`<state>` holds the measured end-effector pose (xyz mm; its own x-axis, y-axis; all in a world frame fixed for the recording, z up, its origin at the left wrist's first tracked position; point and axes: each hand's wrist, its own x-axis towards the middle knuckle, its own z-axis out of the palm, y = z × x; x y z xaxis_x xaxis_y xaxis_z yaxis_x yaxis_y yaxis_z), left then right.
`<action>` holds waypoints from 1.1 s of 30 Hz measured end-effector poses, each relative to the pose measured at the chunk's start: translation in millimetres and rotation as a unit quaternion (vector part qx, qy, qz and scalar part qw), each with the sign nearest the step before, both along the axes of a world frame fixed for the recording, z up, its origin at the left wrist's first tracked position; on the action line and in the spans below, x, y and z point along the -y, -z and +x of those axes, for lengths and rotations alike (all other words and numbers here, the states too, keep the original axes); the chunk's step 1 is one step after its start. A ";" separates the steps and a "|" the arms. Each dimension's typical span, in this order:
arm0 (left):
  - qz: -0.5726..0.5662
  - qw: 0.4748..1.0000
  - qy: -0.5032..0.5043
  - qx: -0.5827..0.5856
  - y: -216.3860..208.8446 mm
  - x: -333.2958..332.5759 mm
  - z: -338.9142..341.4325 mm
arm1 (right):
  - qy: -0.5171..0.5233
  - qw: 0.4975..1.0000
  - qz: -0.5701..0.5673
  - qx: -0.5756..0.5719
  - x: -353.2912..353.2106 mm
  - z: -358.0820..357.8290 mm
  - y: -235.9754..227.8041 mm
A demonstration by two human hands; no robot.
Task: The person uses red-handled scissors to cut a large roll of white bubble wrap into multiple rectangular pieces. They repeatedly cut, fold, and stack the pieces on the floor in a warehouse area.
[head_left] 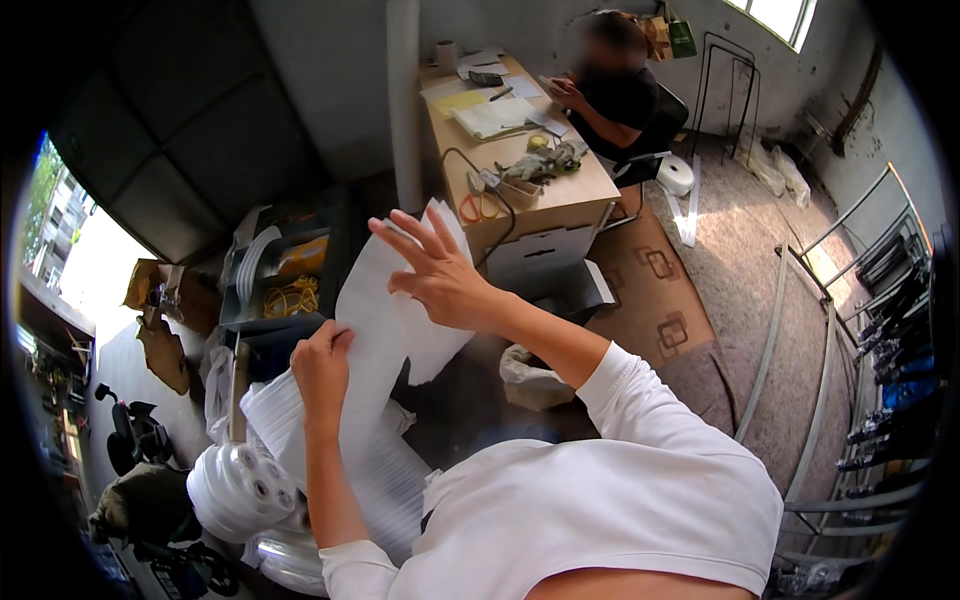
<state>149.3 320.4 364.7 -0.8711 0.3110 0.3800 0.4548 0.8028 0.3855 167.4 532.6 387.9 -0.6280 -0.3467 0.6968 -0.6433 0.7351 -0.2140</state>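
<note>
Green paper bag (682,38) with handles at far wall, upright, just beside the desk's far corner. Brown cardboard pieces (160,330), torn, at left near the bright opening (shape irregular). No screens or signs discernible.

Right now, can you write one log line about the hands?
left hand: pinching white foam sheet | right hand: open, flat on sheet | nearby: white rolls
</note>
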 end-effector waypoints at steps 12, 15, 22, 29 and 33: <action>0.143 0.982 0.080 0.097 -9.9 -13.6 14.7 | -0.144 0.980 0.122 -0.067 18.0 -12.1 15.4; 0.144 0.982 0.063 0.100 -10.5 -7.1 14.4 | -0.140 0.980 0.116 -0.085 23.2 -8.6 16.1; 0.183 0.978 0.054 0.084 -16.9 -6.0 16.7 | -0.143 0.980 0.109 -0.091 30.5 4.0 9.0; 0.126 0.984 0.065 0.112 -23.1 -11.5 20.3 | -0.138 0.983 0.103 -0.069 18.1 2.0 9.1; 0.079 0.993 0.084 0.037 -15.3 -8.7 25.7 | -0.145 0.979 0.139 -0.028 17.7 -4.3 0.8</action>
